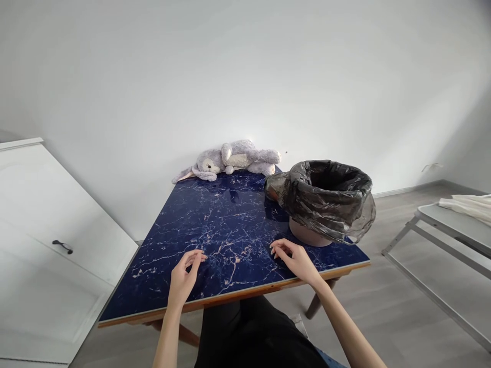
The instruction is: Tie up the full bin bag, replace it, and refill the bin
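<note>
My left hand [184,277] hovers just over the near part of a dark blue marbled table [215,225], fingers loosely curled and apart, holding nothing. My right hand [294,258] rests its fingertips on the tabletop a little to the right, also empty, fingers apart. Close beyond my right hand stands a round bin [309,234] lined with a black plastic bag [326,197], its mouth open. A grey plush rabbit [230,159] lies on its side at the table's far edge against the wall.
A white cabinet door with a black handle [62,247] stands at the left. A grey metal-framed table [437,240] with pale cloth [470,205] on it is at the right. Grey floor surrounds the table; a white wall is behind.
</note>
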`<act>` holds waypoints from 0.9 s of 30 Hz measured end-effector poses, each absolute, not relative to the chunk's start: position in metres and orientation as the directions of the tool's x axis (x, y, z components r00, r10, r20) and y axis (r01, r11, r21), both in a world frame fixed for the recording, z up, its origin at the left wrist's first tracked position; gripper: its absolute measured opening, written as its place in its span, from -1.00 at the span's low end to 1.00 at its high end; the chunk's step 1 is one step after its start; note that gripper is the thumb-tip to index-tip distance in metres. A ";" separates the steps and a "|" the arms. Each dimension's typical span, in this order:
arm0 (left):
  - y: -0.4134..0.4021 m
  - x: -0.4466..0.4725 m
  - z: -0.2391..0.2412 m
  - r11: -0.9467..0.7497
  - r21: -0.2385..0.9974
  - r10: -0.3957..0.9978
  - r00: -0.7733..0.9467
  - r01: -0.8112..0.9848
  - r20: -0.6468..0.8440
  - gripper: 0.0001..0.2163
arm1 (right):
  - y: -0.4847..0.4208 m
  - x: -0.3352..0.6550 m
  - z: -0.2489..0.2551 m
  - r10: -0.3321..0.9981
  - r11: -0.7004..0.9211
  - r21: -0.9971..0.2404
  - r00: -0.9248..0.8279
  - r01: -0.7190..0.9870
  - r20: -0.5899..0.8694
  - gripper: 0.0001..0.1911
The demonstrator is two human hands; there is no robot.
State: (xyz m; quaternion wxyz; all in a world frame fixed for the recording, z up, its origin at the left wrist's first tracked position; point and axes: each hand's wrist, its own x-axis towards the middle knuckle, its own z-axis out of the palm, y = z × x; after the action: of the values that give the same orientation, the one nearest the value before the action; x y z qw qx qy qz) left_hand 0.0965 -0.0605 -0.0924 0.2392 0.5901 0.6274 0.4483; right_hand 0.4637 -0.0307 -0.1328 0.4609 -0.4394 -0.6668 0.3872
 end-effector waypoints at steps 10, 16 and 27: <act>-0.063 0.098 -0.089 -0.091 0.854 0.956 -0.196 0.513 0.219 -0.58 | -0.032 0.463 -0.133 0.944 0.312 -0.923 -0.183 0.225 0.274 -0.59; -0.063 0.098 -0.088 -0.093 0.860 0.955 -0.201 0.503 0.220 -0.59 | -0.033 0.462 -0.131 0.945 0.313 -0.921 -0.169 0.231 0.279 -0.56; -0.064 0.098 -0.089 -0.097 0.854 0.951 -0.204 0.512 0.231 -0.59 | -0.033 0.462 -0.132 0.943 0.321 -0.918 -0.169 0.232 0.287 -0.59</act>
State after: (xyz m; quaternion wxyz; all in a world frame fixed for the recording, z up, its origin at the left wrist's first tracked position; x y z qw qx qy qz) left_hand 0.0976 -0.0639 -0.0891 0.2406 0.5831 0.6274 0.4566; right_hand 0.4622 -0.0333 -0.1316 0.4690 -0.4424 -0.6638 0.3790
